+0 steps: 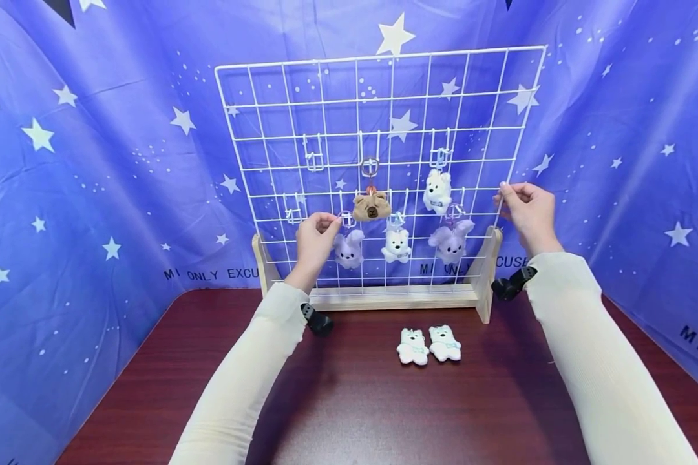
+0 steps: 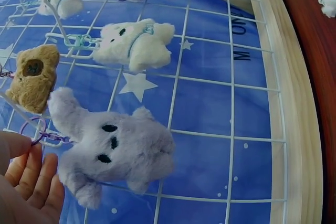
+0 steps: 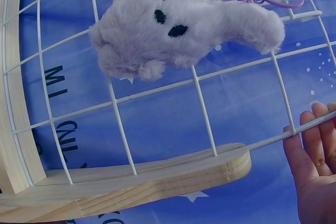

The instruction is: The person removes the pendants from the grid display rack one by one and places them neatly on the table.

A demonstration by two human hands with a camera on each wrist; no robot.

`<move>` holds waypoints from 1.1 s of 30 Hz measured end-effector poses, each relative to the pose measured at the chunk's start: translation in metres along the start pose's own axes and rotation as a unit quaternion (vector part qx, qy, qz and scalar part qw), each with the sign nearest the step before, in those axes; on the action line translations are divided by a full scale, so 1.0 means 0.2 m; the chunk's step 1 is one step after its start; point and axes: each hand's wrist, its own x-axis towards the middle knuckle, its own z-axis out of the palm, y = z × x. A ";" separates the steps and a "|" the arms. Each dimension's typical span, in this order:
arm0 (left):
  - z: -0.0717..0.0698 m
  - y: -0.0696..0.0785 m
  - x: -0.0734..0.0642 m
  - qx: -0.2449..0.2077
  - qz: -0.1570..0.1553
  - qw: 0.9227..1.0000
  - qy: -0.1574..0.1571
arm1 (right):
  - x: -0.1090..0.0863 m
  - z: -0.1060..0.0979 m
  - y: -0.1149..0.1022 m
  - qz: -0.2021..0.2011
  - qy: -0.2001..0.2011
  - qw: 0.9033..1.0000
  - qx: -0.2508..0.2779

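Okay, left to right: left hand (image 1: pixel 317 244) has thumb and index pinched on the purple ring (image 2: pixel 44 124) of a lavender plush (image 1: pixel 349 250) hanging on the white wire grid (image 1: pixel 357 100); head view barely shows that contact, left wrist has it close up, other fingers loosely bent, plus fuzzy pile and black eyes and nose. Next, brown plush (image 1: pixel 372 205), dark snout; lower white bear (image 1: pixel 397 246). On the dark red table (image 1: pixel 349 400), two white bears (image 1: pixel 413 347) lie side by side, only partly caught by left wrist. Then upper white bear (image 1: pixel 438 192), lettering on its blue band too small to read; second lavender plush (image 1: pixel 449 242); rounded pale-wood foot (image 1: pixel 488 278). Right hand (image 1: pixel 529 210) grips the grid's side wire (image 1: pixel 528 116): head shows the thumb, right wrist the fingers underneath. Blue star-print backdrop (image 1: pixel 134 103): "MI ONLY EXCU" left, "CUSE" right, both partly blocked.
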 end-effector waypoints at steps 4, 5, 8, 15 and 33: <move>-0.01 0.00 -0.01 -0.019 -0.003 1.000 -0.006 | 0.00 -0.01 0.00 0.006 -0.005 1.000 0.023; -0.01 0.00 -0.01 -0.024 -0.004 1.000 -0.009 | 0.00 -0.01 0.00 0.007 -0.006 1.000 0.028; -0.02 0.01 -0.02 -0.031 -0.007 0.999 -0.015 | 0.01 -0.01 0.00 0.003 -0.005 1.000 0.020; -0.04 0.04 -0.04 -0.039 -0.004 0.999 -0.025 | 0.01 -0.01 0.00 -0.002 -0.006 1.000 0.014; -0.09 0.13 -0.14 -0.079 0.028 0.996 -0.034 | 0.00 -0.01 0.00 -0.007 -0.009 1.000 0.009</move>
